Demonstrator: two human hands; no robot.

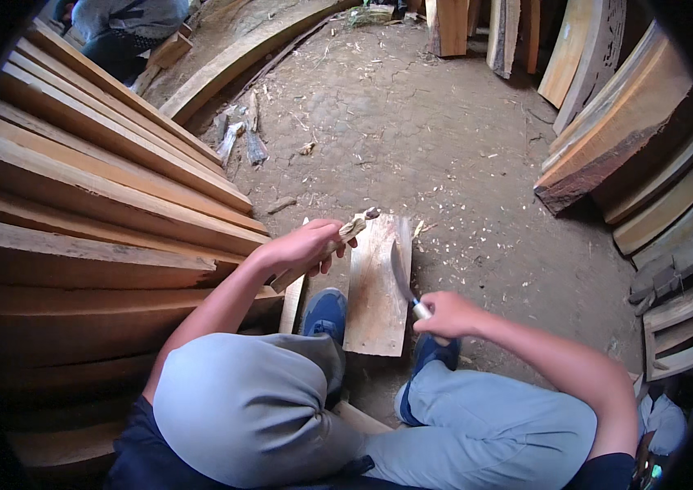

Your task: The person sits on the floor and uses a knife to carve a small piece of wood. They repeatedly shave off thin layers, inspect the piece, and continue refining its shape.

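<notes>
My left hand is closed round a carved wooden piece, slanting up to the right with a dark tip at its upper end. Its lower end shows below my palm; the middle is hidden by my fingers. My right hand grips the pale handle of a knife, whose curved blade points up and away from me. The blade is apart from the carved piece, over the right edge of a flat wooden board lying between my feet.
Long planks are stacked close on my left. More boards lean along the right side and at the back. Wood chips lie scattered over the dirt floor. Another person is partly visible at the far left.
</notes>
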